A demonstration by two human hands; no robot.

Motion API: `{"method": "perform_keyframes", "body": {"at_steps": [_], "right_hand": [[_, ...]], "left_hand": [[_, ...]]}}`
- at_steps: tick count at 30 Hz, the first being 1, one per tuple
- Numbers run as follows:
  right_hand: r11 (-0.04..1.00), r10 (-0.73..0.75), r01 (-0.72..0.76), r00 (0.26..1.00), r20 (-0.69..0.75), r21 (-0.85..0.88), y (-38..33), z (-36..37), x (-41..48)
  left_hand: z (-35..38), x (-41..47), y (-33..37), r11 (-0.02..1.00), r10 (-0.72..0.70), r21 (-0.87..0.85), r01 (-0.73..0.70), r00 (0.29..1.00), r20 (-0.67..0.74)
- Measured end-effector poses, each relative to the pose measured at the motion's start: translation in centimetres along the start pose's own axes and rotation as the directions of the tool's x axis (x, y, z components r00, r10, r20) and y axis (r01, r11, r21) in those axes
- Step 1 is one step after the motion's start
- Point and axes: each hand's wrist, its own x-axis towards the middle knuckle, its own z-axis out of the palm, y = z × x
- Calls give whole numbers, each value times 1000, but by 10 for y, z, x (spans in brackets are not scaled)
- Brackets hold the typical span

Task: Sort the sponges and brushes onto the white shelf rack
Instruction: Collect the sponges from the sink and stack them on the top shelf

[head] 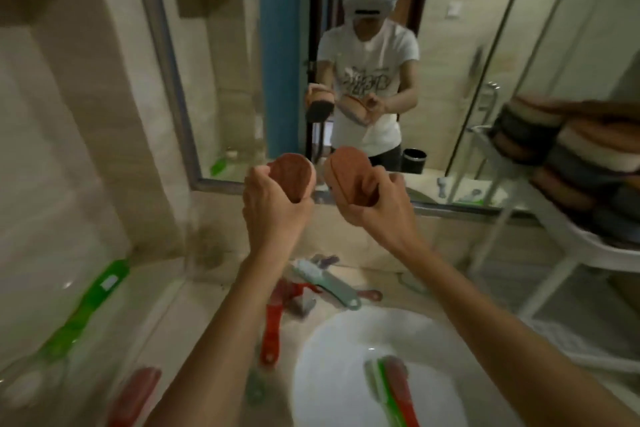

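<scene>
while the white shelf rack [588, 253] at right already carries a stack of sponges [540, 149], left hand [273, 204] and right hand [374, 204] each clamp a reddish sponge [291, 177], [349, 173] mid-air. brushes [322, 279] on counter and in sink [332, 340]: unsorted. roughly halfway.

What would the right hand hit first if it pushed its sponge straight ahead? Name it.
Most likely the mirror. The right hand holds a reddish sponge up toward the wall above the sink, and nothing shows between sponge and glass. The gap cannot be judged from this one view.
</scene>
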Motion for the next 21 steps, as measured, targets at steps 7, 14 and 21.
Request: {"method": "perform_keyframes", "body": {"at_steps": [7,14,21], "right_hand": [[900,143,-143,989,30,411,43,-152,-19],[825,274,-216,961,-35,523,100,-290,-32],[916,224,-142,957,-184,376,142,-389,-31]], "left_hand": [[75,-84,141,955,112,-283,-89,991,68],[144,-151,239,915,210,-390,-106,949,235],[180,-165,296,900,417,-295,-321,831,369]]}}
